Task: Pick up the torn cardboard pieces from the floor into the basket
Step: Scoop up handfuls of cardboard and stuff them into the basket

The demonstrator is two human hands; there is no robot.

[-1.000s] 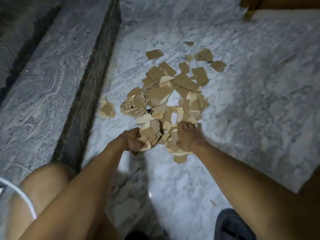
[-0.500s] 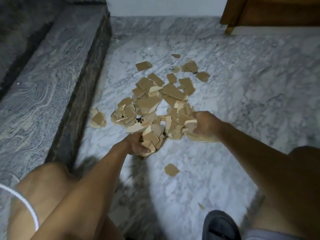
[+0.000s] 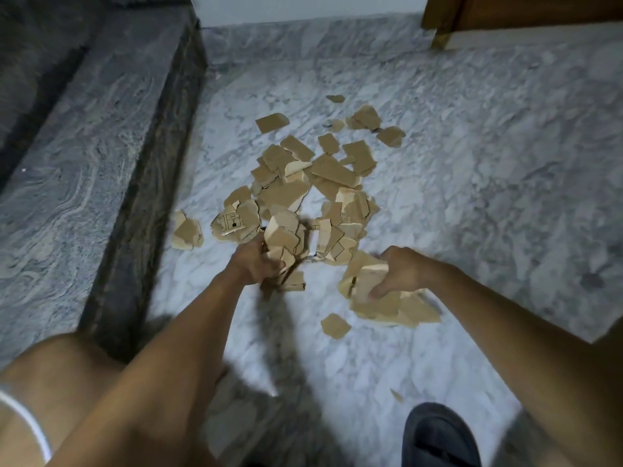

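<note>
**Operator:** How far along am I?

**Spotter:** Early, I judge. Your left hand (image 3: 256, 264) has its fingers curled round a thick left clump (image 3: 283, 237) of cardboard pieces at the near edge of the pile (image 3: 313, 176). Your right hand (image 3: 401, 274) grips a right clump (image 3: 367, 281) just to the right of it, and more pieces sag below your fingers.

**Operator:** What's left on the floor?

**Spotter:** Most of it. The pile spreads away from your hands across the marble floor (image 3: 488, 197), with loose bits scattered at its far edge. A few stray pieces (image 3: 187, 230) lie apart on the left, just beside the dark step (image 3: 135, 230). A single piece (image 3: 334, 326) lies nearer you, between your forearms. A tiny scrap (image 3: 396, 395) lies nearer still, close to your shoe (image 3: 438, 436).

**Operator:** And the basket?

**Spotter:** I cannot place it for certain. A white curved rim (image 3: 32, 428) shows in the near left corner beside your knee (image 3: 57, 372). It may be the basket, but too little of it shows to tell, so I can count nothing as being inside it.

**Operator:** So what remains?

**Spotter:** As I judge it, nearly everything. You hold both clumps and have dropped neither anywhere yet. You carry those over first. The pile will then take several more handfuls. Last come the strays by the step and the two bits near your shoe.
</note>
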